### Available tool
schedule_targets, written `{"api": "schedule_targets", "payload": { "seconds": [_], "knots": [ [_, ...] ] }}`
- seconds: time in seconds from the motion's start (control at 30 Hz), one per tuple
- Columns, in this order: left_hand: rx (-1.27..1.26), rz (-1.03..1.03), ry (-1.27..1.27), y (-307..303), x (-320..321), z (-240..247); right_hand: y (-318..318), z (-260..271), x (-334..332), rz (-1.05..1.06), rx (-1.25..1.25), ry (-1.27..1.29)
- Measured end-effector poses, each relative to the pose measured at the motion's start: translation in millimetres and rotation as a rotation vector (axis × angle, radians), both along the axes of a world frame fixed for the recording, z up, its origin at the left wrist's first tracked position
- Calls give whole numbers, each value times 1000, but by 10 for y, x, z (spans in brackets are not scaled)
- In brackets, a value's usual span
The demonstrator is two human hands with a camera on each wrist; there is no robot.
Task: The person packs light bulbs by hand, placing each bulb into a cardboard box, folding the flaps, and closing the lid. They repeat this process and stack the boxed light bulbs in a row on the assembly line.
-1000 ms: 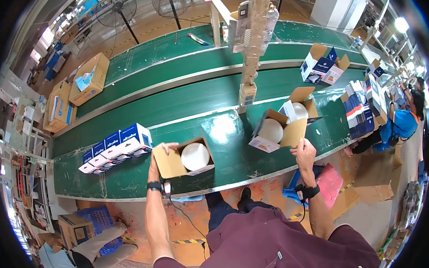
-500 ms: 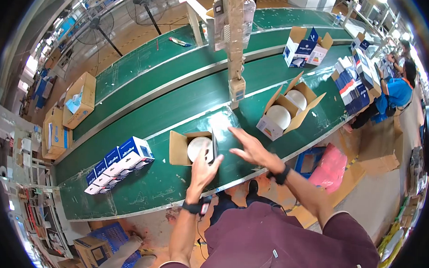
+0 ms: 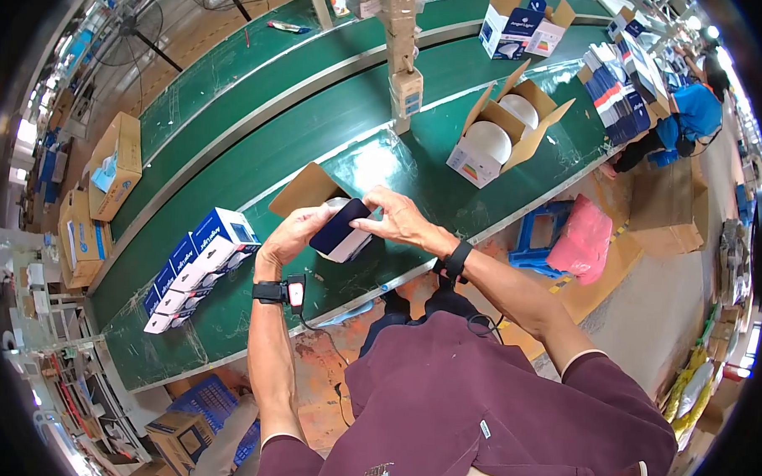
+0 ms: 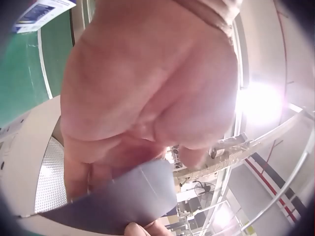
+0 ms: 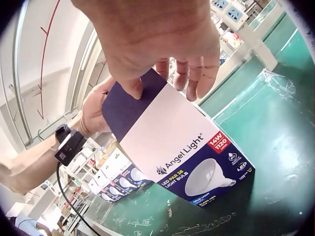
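Note:
A light bulb carton [image 5: 182, 147], printed "Angel Light LED PAR 38", stands on the green bench with its dark blue top flap [image 3: 339, 225] raised. My right hand [image 3: 401, 219] pinches the flap's right edge, thumb on the blue face and fingers behind. At the flap's left corner, my left hand [image 3: 295, 233] grips with its fingers partly hidden behind the card. A brown inner flap [image 3: 309, 188] sticks up at the back. Inside the carton, a ribbed white bulb face [image 4: 50, 172] shows in the left wrist view.
Several closed bulb cartons [image 3: 197, 261] stand in a row at left. An open box [image 3: 510, 133] with two round white bulbs is to the right. Beyond it are another open box [image 3: 522, 29] and stacked flat cartons [image 3: 614, 91]. A post [image 3: 401, 62] rises behind the bench.
The brown flap was held at first; then the hands left it and moved around the carton. Now both hands hold the blue flap, and the right hand has come over from the two-bulb box.

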State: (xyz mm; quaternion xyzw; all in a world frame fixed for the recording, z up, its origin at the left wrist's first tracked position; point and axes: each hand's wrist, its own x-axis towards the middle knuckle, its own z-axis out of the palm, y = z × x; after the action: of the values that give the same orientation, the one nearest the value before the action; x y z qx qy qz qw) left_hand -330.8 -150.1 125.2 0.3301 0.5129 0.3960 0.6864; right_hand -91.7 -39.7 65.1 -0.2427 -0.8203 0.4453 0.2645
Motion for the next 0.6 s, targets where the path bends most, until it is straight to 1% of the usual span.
{"api": "schedule_targets", "payload": {
  "seconds": [0.03, 0.07, 0.17, 0.23, 0.3, 0.43, 0.53, 0.6],
  "knots": [
    [-64, 13, -95, 8, -17, -22, -58, -22, 4, -33, 45, 9],
    [-167, 105, -28, 18, -25, -31, -112, 2, 3, -72, 59, -20],
    [-199, 101, 33, -7, -31, -86, -251, 41, -73, -164, 105, -78],
    [-139, 8, -53, -29, -180, -255, -307, 32, -114, -203, 153, -86],
    [-95, -98, -95, -6, -256, -227, -375, 61, -122, -210, 140, -131],
    [-80, -203, -56, 75, -397, -257, -446, 81, -142, -235, 177, -147],
    [-90, -284, -99, 132, -366, -233, -449, 136, -117, -213, 176, -163],
    [-96, -354, -25, 173, -373, -269, -447, 174, -96, -199, 181, -197]
  ]
}}
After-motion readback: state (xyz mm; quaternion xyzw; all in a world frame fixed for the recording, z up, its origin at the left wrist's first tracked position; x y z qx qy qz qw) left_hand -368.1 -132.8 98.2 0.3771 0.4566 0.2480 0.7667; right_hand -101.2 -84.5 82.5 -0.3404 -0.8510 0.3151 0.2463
